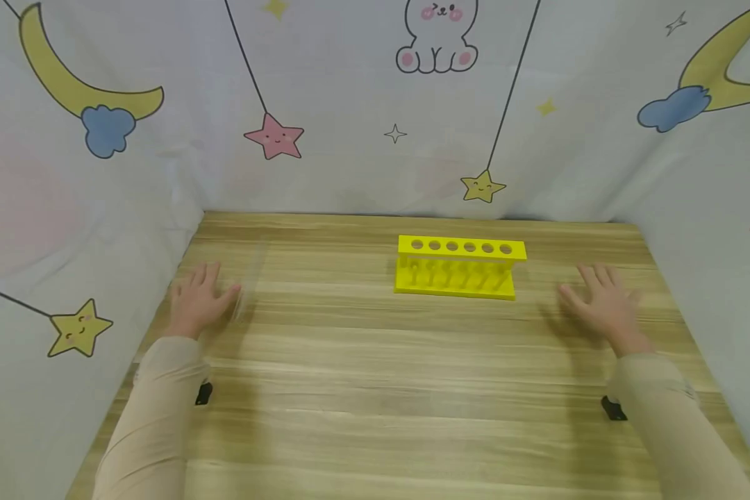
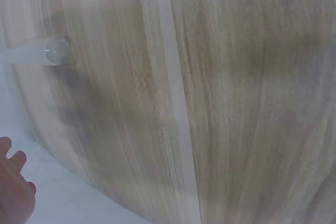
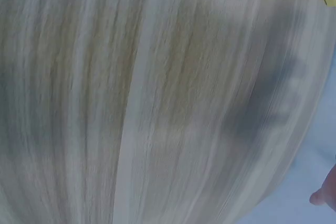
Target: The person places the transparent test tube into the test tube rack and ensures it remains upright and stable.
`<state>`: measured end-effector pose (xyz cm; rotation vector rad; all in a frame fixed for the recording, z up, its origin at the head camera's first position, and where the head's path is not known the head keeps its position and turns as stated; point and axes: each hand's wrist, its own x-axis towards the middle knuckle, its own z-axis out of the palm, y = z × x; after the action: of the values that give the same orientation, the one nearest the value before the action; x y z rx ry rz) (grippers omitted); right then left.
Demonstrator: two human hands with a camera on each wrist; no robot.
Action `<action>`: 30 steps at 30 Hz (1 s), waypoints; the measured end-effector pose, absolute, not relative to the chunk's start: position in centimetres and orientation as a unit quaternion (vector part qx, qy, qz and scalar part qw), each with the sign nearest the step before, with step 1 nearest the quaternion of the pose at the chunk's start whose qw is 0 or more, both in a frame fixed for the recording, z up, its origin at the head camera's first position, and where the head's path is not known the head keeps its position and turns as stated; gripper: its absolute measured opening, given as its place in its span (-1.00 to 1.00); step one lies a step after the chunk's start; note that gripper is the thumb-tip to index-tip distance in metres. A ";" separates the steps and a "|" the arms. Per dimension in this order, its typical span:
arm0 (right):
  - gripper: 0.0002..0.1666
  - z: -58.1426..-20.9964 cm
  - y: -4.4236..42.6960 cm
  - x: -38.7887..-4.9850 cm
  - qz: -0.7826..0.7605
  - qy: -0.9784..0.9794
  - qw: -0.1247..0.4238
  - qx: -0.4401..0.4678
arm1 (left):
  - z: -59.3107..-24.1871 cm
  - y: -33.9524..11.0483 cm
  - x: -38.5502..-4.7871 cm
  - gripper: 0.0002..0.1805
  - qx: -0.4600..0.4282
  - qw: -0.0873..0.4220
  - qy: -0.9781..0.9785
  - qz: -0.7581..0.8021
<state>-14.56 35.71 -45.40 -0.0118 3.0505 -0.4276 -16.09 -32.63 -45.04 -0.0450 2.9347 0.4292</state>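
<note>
A yellow test tube rack (image 1: 460, 255) stands toward the back of the table, right of the middle, with a row of several round holes in its top bar. No tube is seen in those holes. At the left lies a clear, see-through tube (image 1: 250, 285), faint in the head view; its round end (image 2: 56, 51) shows in the left wrist view. Just left of this tube is my left hand (image 1: 200, 295), fingers spread, holding nothing. My right hand (image 1: 606, 305) is to the right of the rack, apart from it, fingers also spread and nothing held.
The wood-grain table (image 1: 375, 389) has a pale cloth (image 1: 344, 180) with printed stars and moons rising behind it and along both sides. A dark strap piece (image 1: 204, 394) shows at the left wrist, another black piece (image 1: 614, 408) at the right.
</note>
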 end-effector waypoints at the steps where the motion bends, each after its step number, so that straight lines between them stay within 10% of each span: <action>1: -0.14 -45.4 35.5 -14.7 -0.142 0.990 0.021 -0.005 | -45.0 -32.5 -16.2 -0.10 -0.014 0.084 0.986 0.141; 30: -0.44 -44.9 30.1 -17.7 -0.317 0.945 -0.083 -0.006 | -46.0 -30.6 -17.1 -0.40 -0.011 -0.013 0.991 0.133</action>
<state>-17.66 30.09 -44.88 -0.0194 3.1368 -1.0516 -17.09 -30.63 -45.99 -0.0337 3.1395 0.4229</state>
